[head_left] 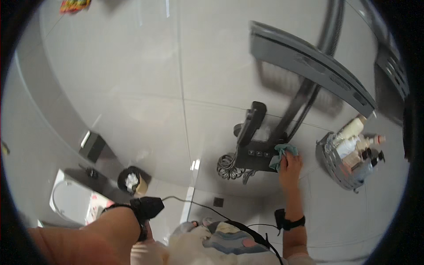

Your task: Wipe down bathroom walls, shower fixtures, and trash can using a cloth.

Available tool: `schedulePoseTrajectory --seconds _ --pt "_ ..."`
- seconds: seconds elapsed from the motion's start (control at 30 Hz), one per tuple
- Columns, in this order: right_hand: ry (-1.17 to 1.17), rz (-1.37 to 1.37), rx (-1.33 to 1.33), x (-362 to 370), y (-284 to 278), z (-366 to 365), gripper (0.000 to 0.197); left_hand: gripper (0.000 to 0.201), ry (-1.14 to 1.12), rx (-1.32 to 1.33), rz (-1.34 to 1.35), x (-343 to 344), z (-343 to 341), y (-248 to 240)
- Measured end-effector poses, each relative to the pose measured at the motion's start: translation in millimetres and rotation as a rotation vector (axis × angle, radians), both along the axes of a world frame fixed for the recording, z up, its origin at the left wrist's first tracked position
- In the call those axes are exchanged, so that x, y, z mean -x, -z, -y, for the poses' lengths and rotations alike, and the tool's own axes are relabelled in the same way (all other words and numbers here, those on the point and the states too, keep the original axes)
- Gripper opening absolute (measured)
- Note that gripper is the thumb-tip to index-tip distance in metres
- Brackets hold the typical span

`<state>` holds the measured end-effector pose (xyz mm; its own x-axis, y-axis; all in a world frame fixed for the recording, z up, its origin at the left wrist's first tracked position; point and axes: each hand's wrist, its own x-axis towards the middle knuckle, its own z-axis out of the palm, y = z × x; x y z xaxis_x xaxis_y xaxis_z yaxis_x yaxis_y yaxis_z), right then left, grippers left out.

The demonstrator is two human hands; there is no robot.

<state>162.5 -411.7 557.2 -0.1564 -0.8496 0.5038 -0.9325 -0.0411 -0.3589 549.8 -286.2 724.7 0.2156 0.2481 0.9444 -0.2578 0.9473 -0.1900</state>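
My right hand (290,168) is closed on a teal cloth (282,154). It presses the cloth against the right end of a dark grey shower control unit (254,161), which has a row of buttons. A dark hand shower (256,115) rises from the unit's left side, and a coiled grey hose (228,167) hangs beside it. Low at my left side, my left hand (149,232) is mostly hidden behind the black device strapped to its wrist. Its fingers cannot be made out.
A long grey shelf (313,62) crosses the pipe above. At right, a wire corner basket (338,165) holds several bottles. A toilet (70,201), a black bin (132,180) with crumpled paper and a wall-mounted dark box (92,145) are at left. A floor drain (218,202) lies below.
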Motion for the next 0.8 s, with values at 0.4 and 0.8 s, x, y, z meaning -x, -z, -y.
schedulePoseTrajectory --seconds 0.4,0.8 --pt "-0.458 0.293 0.046 -118.1 -43.8 -39.0 0.020 0.048 0.442 -1.306 0.187 73.7 95.1 152.9" --pt "-0.650 1.237 -0.345 -133.2 13.4 -15.6 0.023 0.025 0.726 -1.782 0.235 59.1 113.9 203.1"
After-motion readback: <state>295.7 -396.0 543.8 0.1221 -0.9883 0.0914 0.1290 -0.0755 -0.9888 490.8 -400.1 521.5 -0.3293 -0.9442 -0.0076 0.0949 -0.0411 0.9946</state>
